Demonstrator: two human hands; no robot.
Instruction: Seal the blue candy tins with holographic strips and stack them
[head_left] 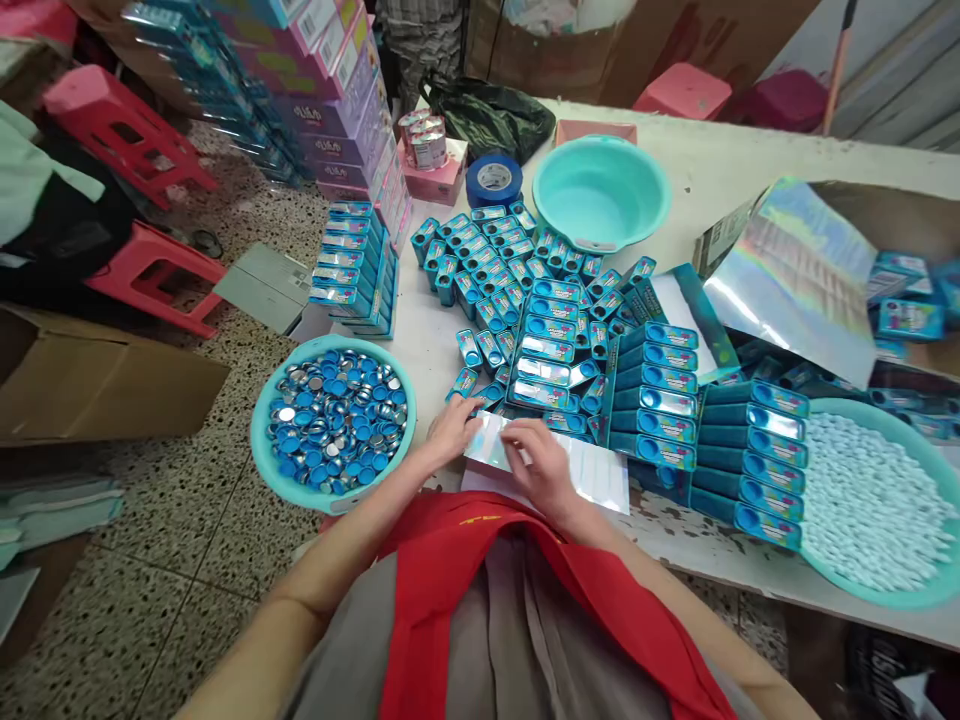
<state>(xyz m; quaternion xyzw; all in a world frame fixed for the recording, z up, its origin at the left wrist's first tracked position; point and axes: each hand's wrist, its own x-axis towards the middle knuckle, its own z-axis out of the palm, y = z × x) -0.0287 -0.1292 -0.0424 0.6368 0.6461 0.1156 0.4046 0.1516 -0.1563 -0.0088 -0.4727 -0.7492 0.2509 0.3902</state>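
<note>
A shiny white sheet (pixel 592 472), marked off into strips like a sticker sheet, lies at the table's front edge before me. My left hand (pixel 451 432) grips its left end between thumb and fingers, close to the small blue boxes. Curled over the sheet's left part is my right hand (pixel 541 464), thumb and forefinger pinched together at its surface; whatever is between them is too small to make out. Just beyond the hands stands a row of blue boxes (pixel 546 347) with glossy printed ends. More such rows (pixel 656 402) stand to the right.
On the left, a turquoise basin (pixel 259 440) holds blue and silver caps. Another basin (pixel 930 455) at right contains small pale pieces. A third basin (pixel 600 190) stands behind many loose blue boxes (pixel 487 255). Blue tape (pixel 493 182), stacked cartons (pixel 337 120) and an open cardboard box (pixel 832 200) surround them.
</note>
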